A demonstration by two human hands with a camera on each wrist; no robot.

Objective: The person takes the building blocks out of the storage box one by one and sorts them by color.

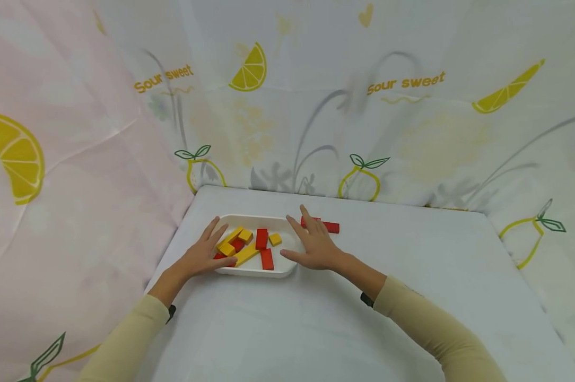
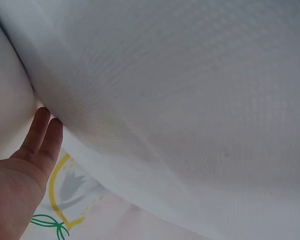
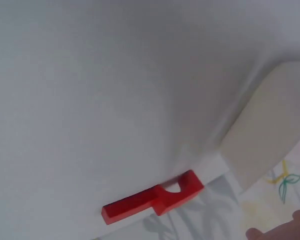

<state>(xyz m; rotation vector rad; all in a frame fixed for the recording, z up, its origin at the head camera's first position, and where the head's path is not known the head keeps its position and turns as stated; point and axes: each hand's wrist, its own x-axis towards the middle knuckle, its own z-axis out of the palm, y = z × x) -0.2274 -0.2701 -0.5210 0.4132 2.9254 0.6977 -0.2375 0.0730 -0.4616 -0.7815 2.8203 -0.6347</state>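
Observation:
A white tray (image 1: 254, 273) holds several red and yellow toy blocks, among them a red block (image 1: 267, 259), a yellow cube (image 1: 275, 239) and a long yellow block (image 1: 246, 257). My left hand (image 1: 200, 258) is at the tray's left end with fingers spread, its thumb over the front corner. In the left wrist view, two of its fingers reach the tray's outer side (image 2: 7, 100). At the right end, my right hand (image 1: 316, 248) has its fingers spread, thumb over the tray; whether it touches the rim I cannot tell.
Beyond my right hand, a long red block (image 3: 132, 206) and a red block with a curved notch (image 3: 182, 192) lie together on the white table (image 1: 411, 276). A lemon-print cloth (image 1: 287, 122) hangs along the back and left.

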